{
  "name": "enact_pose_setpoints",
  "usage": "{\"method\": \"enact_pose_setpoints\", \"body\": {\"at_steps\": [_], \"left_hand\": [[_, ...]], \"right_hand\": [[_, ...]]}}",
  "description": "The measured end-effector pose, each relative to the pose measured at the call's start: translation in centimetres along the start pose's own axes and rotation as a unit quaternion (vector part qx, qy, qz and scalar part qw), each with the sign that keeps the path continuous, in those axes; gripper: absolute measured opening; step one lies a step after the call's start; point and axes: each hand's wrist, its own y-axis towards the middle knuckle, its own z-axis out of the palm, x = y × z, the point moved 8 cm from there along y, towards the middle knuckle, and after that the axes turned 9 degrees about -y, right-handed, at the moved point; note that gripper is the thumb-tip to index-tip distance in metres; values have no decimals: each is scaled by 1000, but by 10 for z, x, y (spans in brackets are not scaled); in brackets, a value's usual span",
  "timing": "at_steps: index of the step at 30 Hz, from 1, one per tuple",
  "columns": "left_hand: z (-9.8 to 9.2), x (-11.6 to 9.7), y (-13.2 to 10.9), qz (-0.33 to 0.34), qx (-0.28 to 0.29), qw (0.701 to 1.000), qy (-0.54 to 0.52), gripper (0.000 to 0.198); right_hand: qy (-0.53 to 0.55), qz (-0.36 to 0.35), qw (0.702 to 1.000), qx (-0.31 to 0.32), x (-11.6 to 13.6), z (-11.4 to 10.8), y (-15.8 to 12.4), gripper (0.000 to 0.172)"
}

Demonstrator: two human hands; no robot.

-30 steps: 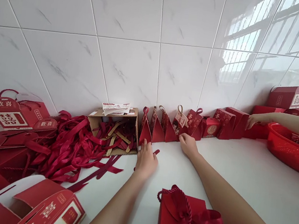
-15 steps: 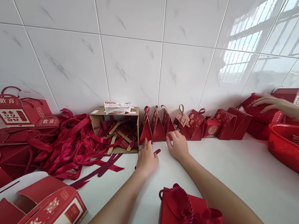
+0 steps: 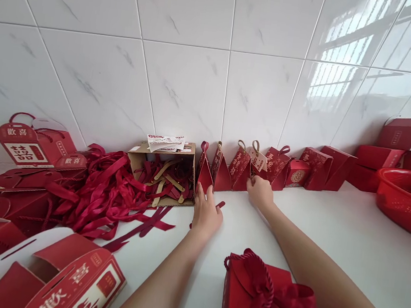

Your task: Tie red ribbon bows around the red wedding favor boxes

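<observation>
A row of small red gift boxes with ribbon loops on top stands along the tiled wall. My left hand lies at the front of the leftmost box, fingers stretched out and touching its lower face. A dark red strap lies partly under this hand. My right hand has its fingers curled at the lower front of a small gift box with a cream panel, partly hiding it. Closer to me stands a larger red box with a twisted rope handle and a satin bow.
On the left are a cardboard box of straps, a heap of red ribbons and large red carrier boxes. A red plastic basket and stacked red boxes stand at the right on the white counter.
My right hand has moved right along the row, curling its fingers at the cream-panelled box. My left hand stays by the leftmost box. Another person's hand at the right has left view.
</observation>
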Motion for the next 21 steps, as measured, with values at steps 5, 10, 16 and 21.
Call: {"method": "enact_pose_setpoints", "body": {"at_steps": [5, 10, 16, 21], "left_hand": [[3, 1, 1, 1, 8, 1000, 6, 62], [4, -1, 0, -3, 18, 1000, 22, 56], [8, -4, -2, 0, 54, 998, 43, 27], [8, 2, 2, -14, 62, 997, 36, 43]], "right_hand": [[-20, -31, 999, -13, 25, -18, -10, 38], [-40, -75, 996, 40, 62, 2, -21, 30], [-57, -60, 992, 99, 59, 27, -23, 25], [-51, -66, 992, 99, 56, 31, -24, 26]]}}
